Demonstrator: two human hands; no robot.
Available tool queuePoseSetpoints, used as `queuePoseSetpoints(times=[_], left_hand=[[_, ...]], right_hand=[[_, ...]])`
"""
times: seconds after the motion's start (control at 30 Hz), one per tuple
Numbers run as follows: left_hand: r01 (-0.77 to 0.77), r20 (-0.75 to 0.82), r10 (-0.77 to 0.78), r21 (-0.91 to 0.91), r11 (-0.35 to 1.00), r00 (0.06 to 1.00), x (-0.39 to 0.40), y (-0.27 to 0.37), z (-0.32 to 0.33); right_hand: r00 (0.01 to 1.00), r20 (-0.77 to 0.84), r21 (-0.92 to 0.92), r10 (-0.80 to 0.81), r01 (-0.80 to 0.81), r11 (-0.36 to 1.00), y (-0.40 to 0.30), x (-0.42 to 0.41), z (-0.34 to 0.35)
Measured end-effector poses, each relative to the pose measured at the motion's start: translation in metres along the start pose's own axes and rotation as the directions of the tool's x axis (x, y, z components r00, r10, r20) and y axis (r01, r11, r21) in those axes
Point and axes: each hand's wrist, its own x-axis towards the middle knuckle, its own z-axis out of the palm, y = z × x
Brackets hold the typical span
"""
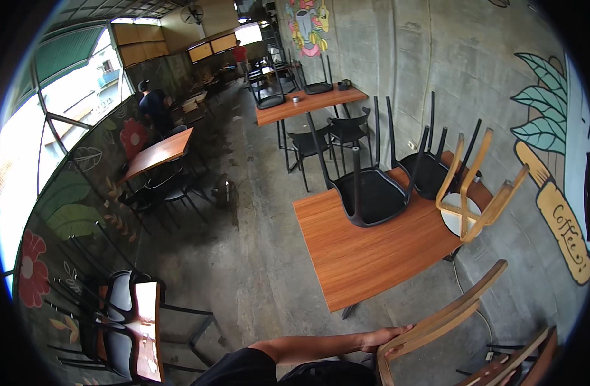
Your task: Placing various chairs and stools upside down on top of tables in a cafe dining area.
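My left hand point(384, 339) reaches across the bottom of the view and grips the bent wooden frame point(444, 313) of what looks like a bentwood stool. At the lower right edge, fingers of my right hand point(495, 372) show on another wooden bar point(529, 350), seemingly of the same piece; most of that hand is cut off. Ahead stands a wood-topped table point(367, 260). On it, upside down, rest a black chair point(372, 198), a second black chair point(423, 176) and a bentwood stool with a round white seat point(451, 224).
At lower left, black chairs point(118, 347) rest upturned on a table point(147, 333). Another table point(162, 149) stands by the left wall, one point(314, 103) farther along the right. A person in dark clothes point(155, 108) and one in red point(240, 53) stand farther back. A cable point(483, 318) trails near the wall.
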Motion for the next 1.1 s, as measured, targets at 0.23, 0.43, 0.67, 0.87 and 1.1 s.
queuePoseSetpoints(times=[0.23,0.43,0.67,0.87,1.1], left_hand=[[0.025,-0.128,-0.012,0.103,0.994,0.992,0.002,-0.015,0.006],[0.038,-0.198,-0.017,0.104,0.994,0.980,0.016,-0.019,0.006],[0.035,-0.364,-0.030,0.008,0.999,0.931,0.070,-0.032,-0.034],[0.067,-0.495,0.115,0.335,0.940,0.861,0.101,-0.058,-0.089],[-0.035,-0.389,0.501,0.763,0.646,0.773,0.085,-0.067,-0.173]], right_hand=[[0.976,-0.019,-0.363,0.217,-0.209,0.908,0.077,-0.073,-0.089],[0.901,-0.108,-0.608,0.421,-0.395,0.689,0.156,-0.187,-0.196],[0.769,-0.242,-0.803,0.592,-0.501,0.323,0.212,-0.237,-0.267],[0.913,-0.177,-0.964,0.369,-0.237,0.123,0.211,-0.179,-0.239],[0.881,-0.305,-0.918,0.361,-0.373,0.135,0.222,-0.058,-0.224]])
